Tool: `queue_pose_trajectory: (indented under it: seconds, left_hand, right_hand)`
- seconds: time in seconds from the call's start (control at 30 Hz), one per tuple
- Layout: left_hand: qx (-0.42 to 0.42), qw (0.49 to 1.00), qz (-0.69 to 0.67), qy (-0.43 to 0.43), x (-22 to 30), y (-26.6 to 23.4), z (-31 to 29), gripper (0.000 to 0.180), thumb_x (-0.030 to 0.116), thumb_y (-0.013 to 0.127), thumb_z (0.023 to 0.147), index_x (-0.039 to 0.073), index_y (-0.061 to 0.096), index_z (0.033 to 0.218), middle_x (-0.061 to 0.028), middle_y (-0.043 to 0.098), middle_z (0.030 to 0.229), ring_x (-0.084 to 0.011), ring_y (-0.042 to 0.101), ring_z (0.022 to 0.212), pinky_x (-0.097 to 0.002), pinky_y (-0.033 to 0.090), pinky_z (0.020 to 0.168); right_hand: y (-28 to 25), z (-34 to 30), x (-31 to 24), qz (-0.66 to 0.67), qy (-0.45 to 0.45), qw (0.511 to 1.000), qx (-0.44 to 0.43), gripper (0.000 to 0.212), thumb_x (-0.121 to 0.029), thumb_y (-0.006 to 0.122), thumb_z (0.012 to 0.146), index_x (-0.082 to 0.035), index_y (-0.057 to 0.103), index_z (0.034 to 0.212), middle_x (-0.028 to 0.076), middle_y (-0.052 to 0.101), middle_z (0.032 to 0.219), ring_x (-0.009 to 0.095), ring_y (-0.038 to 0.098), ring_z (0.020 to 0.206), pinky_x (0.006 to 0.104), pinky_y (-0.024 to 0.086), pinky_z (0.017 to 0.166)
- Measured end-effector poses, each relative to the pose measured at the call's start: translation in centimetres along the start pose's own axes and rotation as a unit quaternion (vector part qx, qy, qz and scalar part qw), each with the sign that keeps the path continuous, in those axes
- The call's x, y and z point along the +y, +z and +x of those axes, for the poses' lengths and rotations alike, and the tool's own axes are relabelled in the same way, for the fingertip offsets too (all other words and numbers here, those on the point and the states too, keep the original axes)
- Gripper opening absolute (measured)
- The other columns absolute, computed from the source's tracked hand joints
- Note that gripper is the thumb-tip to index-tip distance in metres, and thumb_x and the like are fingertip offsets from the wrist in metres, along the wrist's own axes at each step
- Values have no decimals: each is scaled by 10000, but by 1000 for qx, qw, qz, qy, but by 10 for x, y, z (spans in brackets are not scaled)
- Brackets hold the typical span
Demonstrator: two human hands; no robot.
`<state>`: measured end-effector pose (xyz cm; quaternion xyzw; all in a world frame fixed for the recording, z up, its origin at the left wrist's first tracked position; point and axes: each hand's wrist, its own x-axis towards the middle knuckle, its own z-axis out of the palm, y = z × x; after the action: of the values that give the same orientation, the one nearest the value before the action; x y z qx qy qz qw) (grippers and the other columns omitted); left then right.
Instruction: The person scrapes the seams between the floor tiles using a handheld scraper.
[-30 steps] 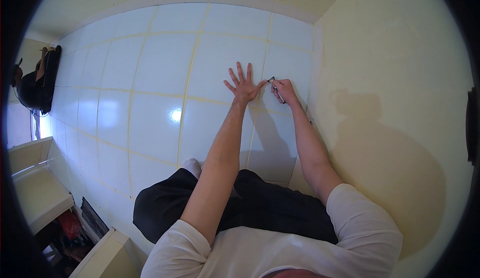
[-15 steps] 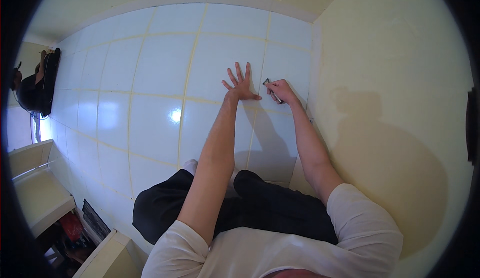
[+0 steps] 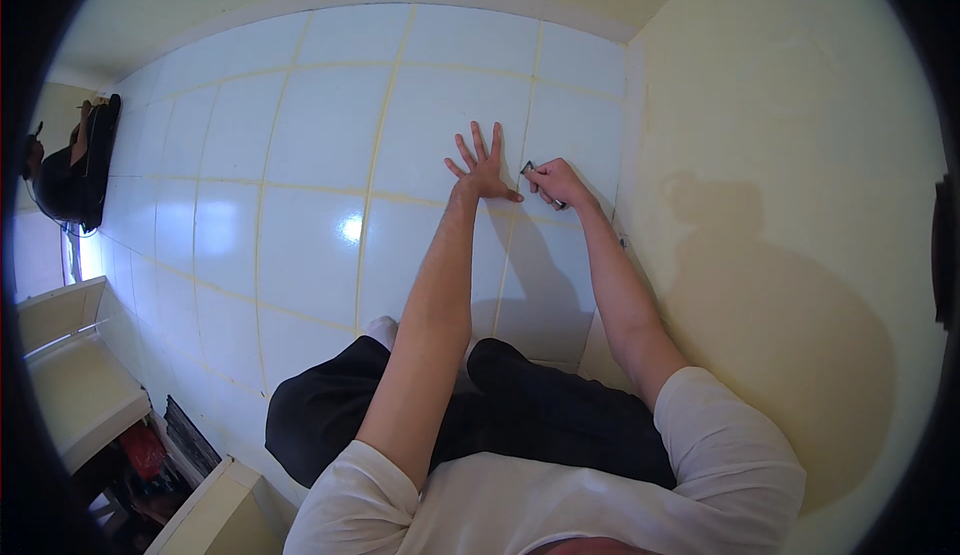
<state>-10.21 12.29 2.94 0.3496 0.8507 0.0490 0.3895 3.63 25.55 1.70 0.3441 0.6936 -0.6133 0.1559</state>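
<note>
My left hand (image 3: 484, 172) lies flat on a glossy white floor tile (image 3: 450, 120), fingers spread wide and nothing held. Beside it on the right, my right hand (image 3: 558, 181) is closed around a small scraper-like hand tool (image 3: 527, 167). A dark angular head sticks out from the fingers toward the left hand, and a bit of the handle's other end shows below the palm. That head is at the grout line between two tiles, close to the left thumb. Its exact kind is too small to tell, and the fingers hide most of the handle.
A cream wall (image 3: 780, 135) rises close on the right, with another along the far edge. My bent legs in dark trousers (image 3: 560, 415) are in front of me. White furniture (image 3: 85, 395) stands at lower left. Another person in dark clothes (image 3: 75, 180) is at far left.
My right hand has shifted slightly left with the tool, bringing its head nearer the left hand and onto the grout line. The left hand stays in place.
</note>
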Motion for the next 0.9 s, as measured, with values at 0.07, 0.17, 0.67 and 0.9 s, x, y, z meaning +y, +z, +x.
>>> queue_pose_trajectory:
  seconds: [0.07,0.17,0.67,0.9]
  left_hand:
    - [1,1000,1,2,1,0,0,1620,527,946,475,282,-265,1524,-207,-382,1541,-530,-318,1391,-819,11,1024]
    - [6,1000,0,-1,-3,-2,0,1620,530,945,474,279,-261,1526,-207,-384,1540,-530,-321,1389,-821,8,1022]
    - [491,828,255,-94,-39,73,51,1372,661,803,641,343,-171,1553,-160,-311,1592,-524,-288,1411,-824,1,1014]
    - [-11,1000,11,2,0,0,-3,1602,530,943,490,278,-248,1532,-213,-366,1548,-535,-295,1401,-814,5,1030]
  right_hand:
    - [0,1,2,34,-2,999,23,326,-257,632,911,-14,645,693,38,530,482,115,466,387,307,363,370]
    - [0,-1,-8,-30,-13,999,-6,311,-240,632,903,-16,649,687,41,536,484,116,467,379,307,367,369]
    - [18,14,-4,157,-77,984,38,355,-243,605,948,-13,607,677,34,499,480,108,429,349,288,322,318]
    - [0,-1,4,72,-15,997,20,378,-262,607,922,-13,614,638,56,537,470,122,462,354,309,353,346]
